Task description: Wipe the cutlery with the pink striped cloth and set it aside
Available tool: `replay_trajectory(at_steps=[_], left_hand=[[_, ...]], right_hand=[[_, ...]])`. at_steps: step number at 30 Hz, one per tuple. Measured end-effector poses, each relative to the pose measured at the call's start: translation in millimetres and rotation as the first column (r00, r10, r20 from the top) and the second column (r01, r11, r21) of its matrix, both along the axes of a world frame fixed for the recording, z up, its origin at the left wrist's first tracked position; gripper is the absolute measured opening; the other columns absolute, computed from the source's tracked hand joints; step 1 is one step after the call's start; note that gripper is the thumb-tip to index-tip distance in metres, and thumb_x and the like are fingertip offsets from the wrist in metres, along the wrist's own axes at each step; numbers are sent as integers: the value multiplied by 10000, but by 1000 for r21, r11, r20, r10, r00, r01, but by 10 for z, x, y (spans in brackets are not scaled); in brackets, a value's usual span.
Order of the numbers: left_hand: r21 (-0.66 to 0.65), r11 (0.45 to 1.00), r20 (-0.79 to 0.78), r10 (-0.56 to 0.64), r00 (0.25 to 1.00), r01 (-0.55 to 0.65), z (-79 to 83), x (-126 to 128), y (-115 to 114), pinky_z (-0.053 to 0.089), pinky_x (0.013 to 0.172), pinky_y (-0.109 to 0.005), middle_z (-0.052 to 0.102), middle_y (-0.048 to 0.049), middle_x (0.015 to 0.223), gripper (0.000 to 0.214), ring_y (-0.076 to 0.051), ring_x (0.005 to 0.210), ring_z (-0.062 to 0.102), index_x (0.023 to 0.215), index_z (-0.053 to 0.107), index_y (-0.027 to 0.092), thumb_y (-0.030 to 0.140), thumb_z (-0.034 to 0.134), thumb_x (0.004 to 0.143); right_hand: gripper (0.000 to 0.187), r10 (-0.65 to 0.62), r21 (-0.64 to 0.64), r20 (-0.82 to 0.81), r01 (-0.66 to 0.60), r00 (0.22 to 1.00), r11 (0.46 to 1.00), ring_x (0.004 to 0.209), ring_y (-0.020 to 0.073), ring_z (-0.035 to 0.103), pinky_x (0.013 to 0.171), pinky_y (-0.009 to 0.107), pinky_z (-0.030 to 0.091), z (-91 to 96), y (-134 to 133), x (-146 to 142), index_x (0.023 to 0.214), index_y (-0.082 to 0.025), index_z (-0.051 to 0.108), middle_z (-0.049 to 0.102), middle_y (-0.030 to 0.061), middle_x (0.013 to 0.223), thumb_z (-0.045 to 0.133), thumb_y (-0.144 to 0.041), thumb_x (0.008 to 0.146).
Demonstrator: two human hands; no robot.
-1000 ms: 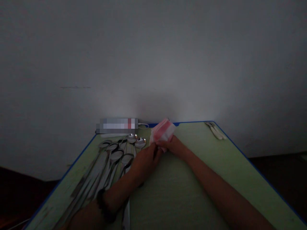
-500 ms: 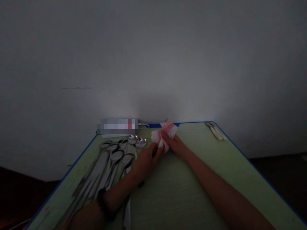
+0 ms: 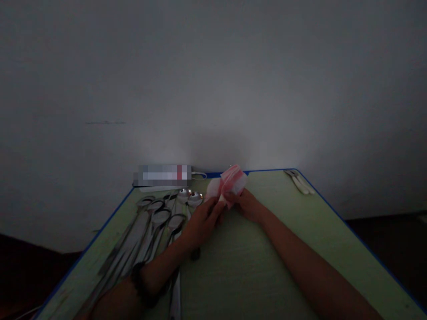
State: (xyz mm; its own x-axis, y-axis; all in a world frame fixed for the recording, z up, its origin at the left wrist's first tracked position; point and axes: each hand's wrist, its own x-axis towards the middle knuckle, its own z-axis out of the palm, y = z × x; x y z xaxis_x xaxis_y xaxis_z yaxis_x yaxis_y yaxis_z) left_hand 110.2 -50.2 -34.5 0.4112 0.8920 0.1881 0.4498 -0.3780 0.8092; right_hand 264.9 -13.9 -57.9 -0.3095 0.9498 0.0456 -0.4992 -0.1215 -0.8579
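Near the far edge of the table, a pink and white cloth (image 3: 235,180) is bunched between my two hands. My left hand (image 3: 202,222) is closed around the pale handle of a fork (image 3: 221,198), just below the cloth. Closed on the cloth from the right is my right hand (image 3: 248,205), its thumb pressed into the folds. The cloth wraps the fork and hides most of it; only a small tip shows above. To the left of my left hand lie two shiny spoons (image 3: 184,195) and several ladles (image 3: 161,216) with long metal handles.
Two white-handled utensils (image 3: 300,183) lie at the far right corner of the green table (image 3: 253,271). A blurred box (image 3: 163,175) with a white cord (image 3: 200,176) stands at the far left. The table's blue edge meets a grey wall (image 3: 213,80).
The cloth is now folded higher around the fork, covering the tines that showed before. Its left part has spread leftward. Both hands stay almost in place.
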Motion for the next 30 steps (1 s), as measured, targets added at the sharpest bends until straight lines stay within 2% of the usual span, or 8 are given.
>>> replay_trajectory(at_steps=[3, 5, 9, 15, 19, 21, 26, 30], left_hand=[[-35, 999, 5, -30, 1000, 30, 5, -7, -9, 343, 530, -232, 489, 38, 565, 351, -122, 531, 467, 651, 483, 178, 391, 341, 891], [-62, 997, 13, -42, 999, 42, 4, -9, -17, 342, 516, -231, 492, 38, 559, 337, -121, 520, 469, 656, 487, 177, 385, 355, 885], [-103, 993, 38, -58, 998, 62, -7, 0, -27, 382, 537, -239, 529, 23, 596, 308, -131, 548, 504, 687, 499, 175, 369, 356, 878], [-162, 984, 95, -55, 994, 70, -4, 27, -26, 399, 518, -240, 555, 25, 612, 265, -136, 542, 518, 908, 497, 168, 398, 373, 867], [-160, 984, 112, -62, 992, 79, -20, 26, -23, 387, 509, -235, 536, 33, 604, 261, -134, 538, 514, 939, 496, 176, 404, 401, 855], [-162, 984, 104, -63, 993, 79, -35, 20, -23, 388, 513, -236, 544, 29, 612, 252, -135, 542, 517, 927, 496, 180, 398, 392, 859], [-94, 990, 51, -99, 994, 104, -30, 9, -39, 399, 576, -245, 557, 24, 650, 225, -140, 595, 527, 935, 497, 183, 370, 393, 865], [-51, 991, -20, -122, 992, 121, 0, 3, -54, 380, 559, -242, 545, 17, 647, 223, -143, 592, 510, 842, 504, 180, 364, 381, 863]], right_hand=[[267, -63, -40, -170, 57, 983, 998, 701, 115, 539, 708, 256, 428, 0, 49, -2, 853, -167, 613, 614, -5, 768, 699, -314, 647], [264, -100, -62, -203, 90, 974, 994, 691, 108, 534, 708, 252, 427, 9, 60, -1, 851, -171, 604, 609, -14, 767, 701, -307, 647], [287, -26, -33, -137, 22, 990, 999, 687, 116, 538, 708, 263, 425, 26, 23, 6, 856, -163, 600, 616, -4, 769, 723, -258, 615], [276, 79, 2, -64, -79, 995, 997, 667, 130, 550, 653, 248, 428, 85, -36, 14, 818, -165, 608, 625, -2, 725, 728, -259, 588], [365, 32, -61, -242, -48, 970, 997, 855, 185, 573, 754, 305, 448, 170, -16, 31, 924, -202, 599, 651, 32, 881, 495, -501, 743], [393, 32, -91, -298, -62, 954, 994, 899, 200, 572, 776, 330, 450, 167, 15, 39, 959, -195, 595, 654, 43, 914, 427, -496, 770], [188, -93, -152, -219, 60, 971, 987, 815, 172, 593, 779, 295, 448, 30, 89, 12, 837, -158, 620, 670, 36, 814, 590, -280, 697], [212, -112, -129, -169, 90, 979, 988, 743, 157, 595, 744, 285, 452, -18, 70, -8, 810, -134, 626, 668, 41, 766, 687, -252, 644]])
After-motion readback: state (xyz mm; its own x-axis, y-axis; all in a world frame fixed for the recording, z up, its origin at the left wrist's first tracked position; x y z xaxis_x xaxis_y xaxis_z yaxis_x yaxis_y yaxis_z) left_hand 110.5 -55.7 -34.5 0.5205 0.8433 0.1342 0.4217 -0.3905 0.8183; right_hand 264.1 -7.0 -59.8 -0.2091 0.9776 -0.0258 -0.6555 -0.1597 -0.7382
